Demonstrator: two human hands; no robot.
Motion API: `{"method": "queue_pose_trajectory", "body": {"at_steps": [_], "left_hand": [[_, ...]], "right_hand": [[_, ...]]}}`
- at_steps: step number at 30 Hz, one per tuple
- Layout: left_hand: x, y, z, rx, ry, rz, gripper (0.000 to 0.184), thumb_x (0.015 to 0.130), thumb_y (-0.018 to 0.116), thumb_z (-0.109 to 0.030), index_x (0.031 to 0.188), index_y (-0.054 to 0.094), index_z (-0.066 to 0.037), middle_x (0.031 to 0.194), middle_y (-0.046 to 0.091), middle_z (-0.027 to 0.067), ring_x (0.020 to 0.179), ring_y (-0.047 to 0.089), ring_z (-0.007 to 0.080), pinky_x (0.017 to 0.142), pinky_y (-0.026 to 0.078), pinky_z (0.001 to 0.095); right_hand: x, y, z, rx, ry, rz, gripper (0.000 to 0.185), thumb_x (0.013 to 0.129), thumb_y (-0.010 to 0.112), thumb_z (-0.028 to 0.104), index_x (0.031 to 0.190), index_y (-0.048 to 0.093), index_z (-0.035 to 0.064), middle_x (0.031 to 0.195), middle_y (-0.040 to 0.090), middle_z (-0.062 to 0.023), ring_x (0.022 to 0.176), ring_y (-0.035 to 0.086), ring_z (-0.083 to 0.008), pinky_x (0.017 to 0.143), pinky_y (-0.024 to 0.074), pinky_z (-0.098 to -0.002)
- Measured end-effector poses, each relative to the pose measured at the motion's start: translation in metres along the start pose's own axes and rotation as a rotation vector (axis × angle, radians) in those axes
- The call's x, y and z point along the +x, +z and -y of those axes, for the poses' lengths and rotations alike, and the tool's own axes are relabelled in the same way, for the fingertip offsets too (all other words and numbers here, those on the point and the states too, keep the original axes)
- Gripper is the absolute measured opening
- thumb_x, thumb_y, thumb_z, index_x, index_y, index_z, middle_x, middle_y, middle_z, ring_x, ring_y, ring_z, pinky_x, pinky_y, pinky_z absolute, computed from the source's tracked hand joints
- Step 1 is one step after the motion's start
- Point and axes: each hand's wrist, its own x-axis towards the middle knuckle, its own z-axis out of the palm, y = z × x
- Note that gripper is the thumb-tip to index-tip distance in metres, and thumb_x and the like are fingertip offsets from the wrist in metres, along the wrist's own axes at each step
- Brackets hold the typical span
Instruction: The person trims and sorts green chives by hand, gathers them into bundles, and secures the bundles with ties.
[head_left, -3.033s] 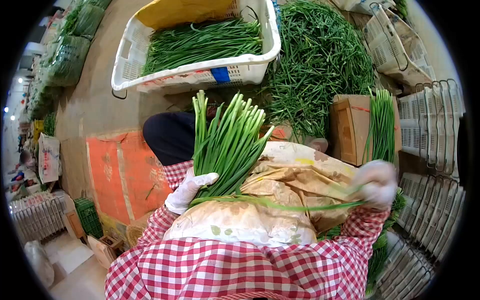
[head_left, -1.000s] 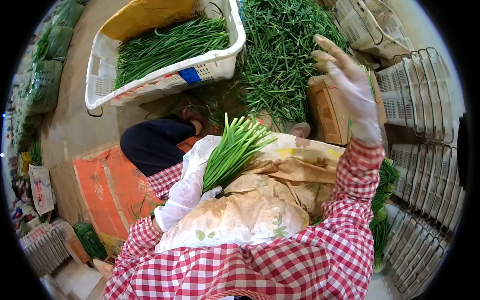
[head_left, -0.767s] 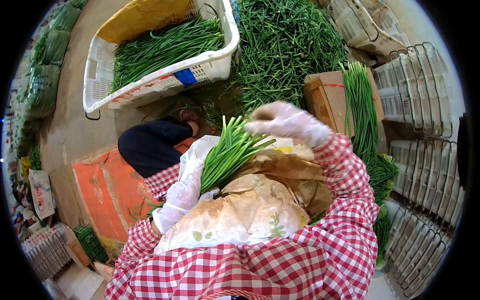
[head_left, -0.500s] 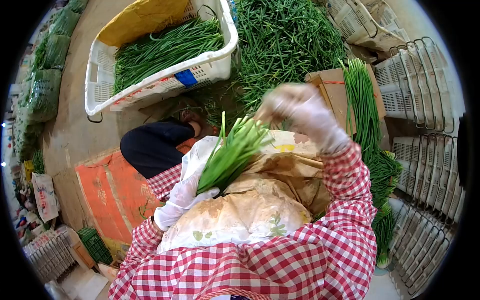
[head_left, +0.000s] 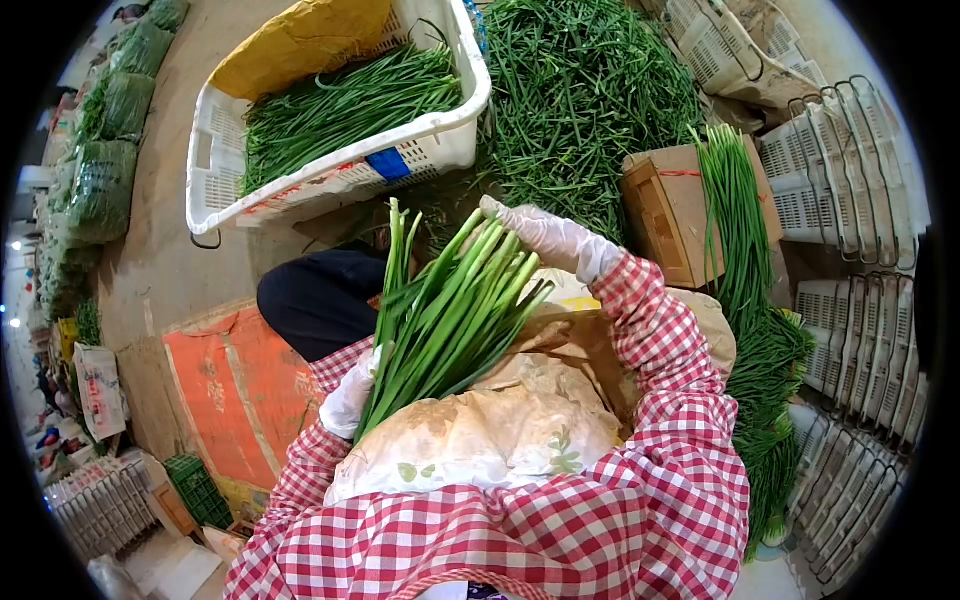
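Note:
My left hand (head_left: 349, 396), in a whitish glove, is closed around the lower, leafy part of a bunch of garlic chives (head_left: 450, 310). The bunch stands tilted over my stained apron (head_left: 470, 440), its pale stem ends fanned out upward. At those stem ends is my gloved right hand (head_left: 550, 240), thumb and fingers pinched together at the top of a stalk. Part of the left fingers is hidden behind the leaves.
A white crate (head_left: 340, 185) with chives and a yellow lining stands ahead left. Beside it lies a heap of loose chives (head_left: 590, 100). At right, tied chives (head_left: 735, 210) rest on a cardboard box (head_left: 660, 225), near stacked white crates (head_left: 840, 170).
My right hand has moved down and left to the stem ends. The bunch has been raised and fanned wider, and my left hand has shifted slightly left.

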Motion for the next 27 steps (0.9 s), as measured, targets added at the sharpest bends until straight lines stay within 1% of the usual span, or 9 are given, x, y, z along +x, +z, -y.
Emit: {"method": "queue_pose_trajectory", "body": {"at_steps": [2, 4, 8, 10, 13, 19, 20, 22, 27], "left_hand": [[-0.005, 0.005, -0.007, -0.032, -0.014, 0.005, 0.05, 0.089, 0.055, -0.044, 0.122, 0.049, -0.007, 0.102, 0.057, -0.0034, 0.086, 0.051, 0.0053, 0.074, 0.043, 0.0219], [-0.004, 0.01, -0.012, -0.083, -0.066, 0.024, 0.05, 0.089, 0.056, -0.043, 0.122, 0.049, -0.007, 0.103, 0.057, -0.0024, 0.087, 0.051, 0.0056, 0.074, 0.044, 0.0224], [0.007, 0.003, -0.007, 0.023, -0.131, -0.007, 0.044, 0.091, 0.055, -0.038, 0.12, 0.051, -0.005, 0.1, 0.059, -0.0012, 0.083, 0.052, 0.0059, 0.073, 0.045, 0.0232], [0.006, 0.015, -0.016, -0.026, -0.166, -0.056, 0.04, 0.092, 0.054, -0.036, 0.117, 0.053, -0.004, 0.098, 0.06, -0.0011, 0.081, 0.053, 0.0059, 0.073, 0.044, 0.023], [0.0, 0.031, -0.029, -0.021, -0.188, -0.047, 0.032, 0.093, 0.053, -0.032, 0.111, 0.056, -0.004, 0.09, 0.058, -0.0019, 0.076, 0.05, 0.005, 0.069, 0.042, 0.0227], [-0.007, 0.023, -0.03, 0.2, -0.069, 0.075, 0.026, 0.095, 0.051, -0.024, 0.11, 0.054, -0.003, 0.083, 0.053, -0.0038, 0.075, 0.045, 0.0061, 0.069, 0.04, 0.0251], [-0.008, 0.024, -0.031, 0.245, -0.058, 0.103, 0.027, 0.095, 0.05, -0.022, 0.113, 0.054, -0.002, 0.087, 0.056, -0.0026, 0.079, 0.048, 0.007, 0.072, 0.041, 0.0259], [-0.006, 0.026, -0.033, 0.275, -0.048, 0.117, 0.029, 0.095, 0.05, -0.02, 0.118, 0.052, -0.002, 0.094, 0.058, -0.0009, 0.085, 0.05, 0.0084, 0.077, 0.041, 0.0266], [-0.004, 0.038, -0.044, 0.252, -0.035, 0.161, 0.034, 0.093, 0.053, -0.023, 0.118, 0.054, -0.001, 0.107, 0.06, 0.0027, 0.095, 0.052, 0.0092, 0.082, 0.041, 0.0264]], "right_hand": [[-0.001, -0.008, 0.013, -0.475, -0.204, -0.453, 0.046, 0.089, 0.053, 0.048, 0.071, 0.063, 0.0067, 0.066, 0.055, 0.0006, 0.061, 0.049, -0.0065, 0.058, 0.0425, -0.0215], [-0.009, -0.041, 0.017, -0.084, -0.219, -0.731, 0.036, 0.091, 0.055, 0.038, 0.072, 0.061, 0.0079, 0.063, 0.05, 0.0041, 0.055, 0.042, -0.0022, 0.05, 0.0351, -0.0158], [-0.04, -0.019, 0.041, -0.21, -0.387, -0.564, 0.027, 0.085, 0.066, 0.034, 0.096, 0.067, 0.0093, 0.071, 0.06, 0.0031, 0.069, 0.055, -0.0068, 0.062, 0.0475, -0.0256], [-0.047, 0.013, 0.032, -0.325, -0.503, -0.521, 0.015, 0.083, 0.068, 0.021, 0.091, 0.067, 0.0086, 0.07, 0.055, 0.0026, 0.062, 0.05, -0.0069, 0.055, 0.0415, -0.0222], [-0.043, 0.029, 0.026, -0.988, -0.839, -0.743, 0.009, 0.076, 0.071, 0.011, 0.079, 0.065, 0.0037, 0.069, 0.057, -0.0066, 0.063, 0.055, -0.0187, 0.058, 0.0451, -0.031], [-0.059, -0.017, 0.053, -0.596, -0.888, -1.042, 0.016, 0.093, 0.053, 0.018, 0.084, 0.058, 0.005, 0.075, 0.061, -0.0068, 0.071, 0.059, -0.0156, 0.061, 0.05, -0.0299], [-0.064, -0.035, 0.065, -0.974, -0.526, -1.261, 0.02, 0.093, 0.052, 0.022, 0.097, 0.06, 0.0047, 0.084, 0.063, -0.0104, 0.081, 0.062, -0.0175, 0.067, 0.0523, -0.0327], [-0.058, -0.054, 0.078, -1.106, -0.394, -1.0, 0.034, 0.09, 0.056, 0.03, 0.112, 0.059, 0.004, 0.099, 0.064, -0.0143, 0.09, 0.062, -0.0217, 0.078, 0.0513, -0.035], [-0.026, -0.001, 0.106, -1.02, -0.03, 0.266, 0.056, 0.075, 0.07, 0.042, 0.117, 0.059, 0.0057, 0.116, 0.06, -0.0153, 0.105, 0.058, -0.027, 0.093, 0.0448, -0.0362]]}}
